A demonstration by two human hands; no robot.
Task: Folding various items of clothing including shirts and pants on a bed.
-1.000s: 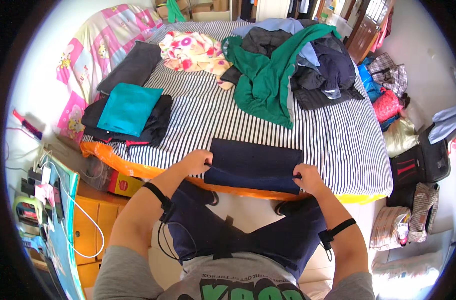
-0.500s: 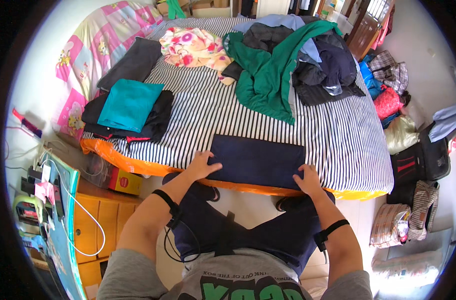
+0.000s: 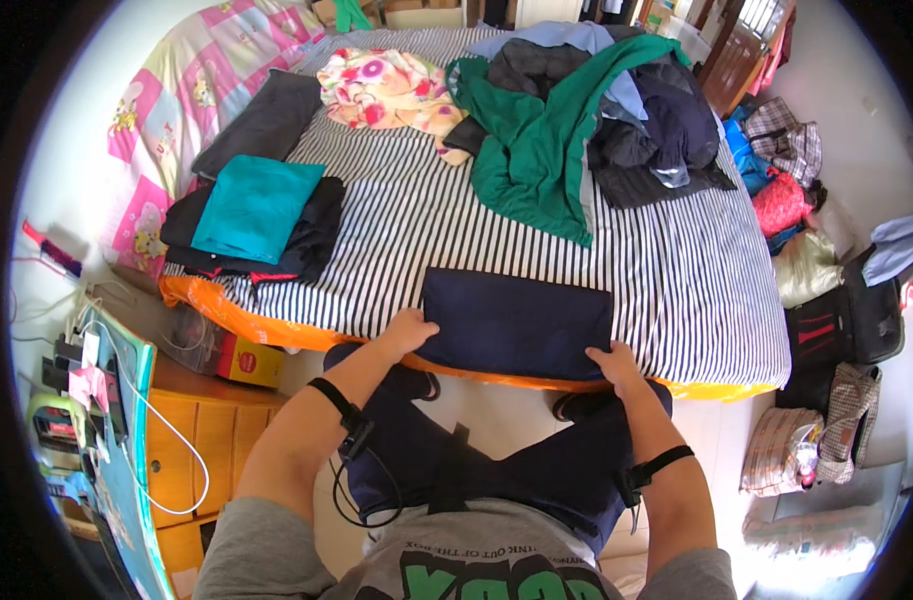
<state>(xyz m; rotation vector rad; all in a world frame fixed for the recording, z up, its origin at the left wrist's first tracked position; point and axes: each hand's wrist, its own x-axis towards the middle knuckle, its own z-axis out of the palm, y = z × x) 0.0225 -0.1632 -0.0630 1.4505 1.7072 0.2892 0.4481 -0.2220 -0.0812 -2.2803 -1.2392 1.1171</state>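
Fingers (image 3: 428, 329) of the left hand (image 3: 409, 334), as seen in the head view, are drawn in narrow at the near left corner of a folded navy cloth (image 3: 517, 320). The thumb lies along the cloth's left edge, pointing inward; the other fingertips are mostly hidden. On the opposite side, the right hand (image 3: 617, 366) is at the near right corner, its thumb laid over the cloth's margin and its remaining fingers bent, partly out of sight. Whether either hand has fabric pinched cannot be determined.

The navy cloth is a flat, roughly rectangular panel between the two hands, its middle uncovered. It rests at the near edge of the bed, on a black-and-white striped sheet (image 3: 387, 245), with an orange cover (image 3: 239, 318) showing below it. Its far edge is well apart from the green garment (image 3: 532, 150), which is spread over a heap of dark clothing (image 3: 682, 130).

To the left, a teal folded cloth (image 3: 257, 210) sits on a black garment (image 3: 324, 215) with red trim. Beyond these are a dark grey cloth (image 3: 260, 122) and a floral cloth (image 3: 382, 92), the latter crumpled. Each forearm carries a black strap (image 3: 329, 395).
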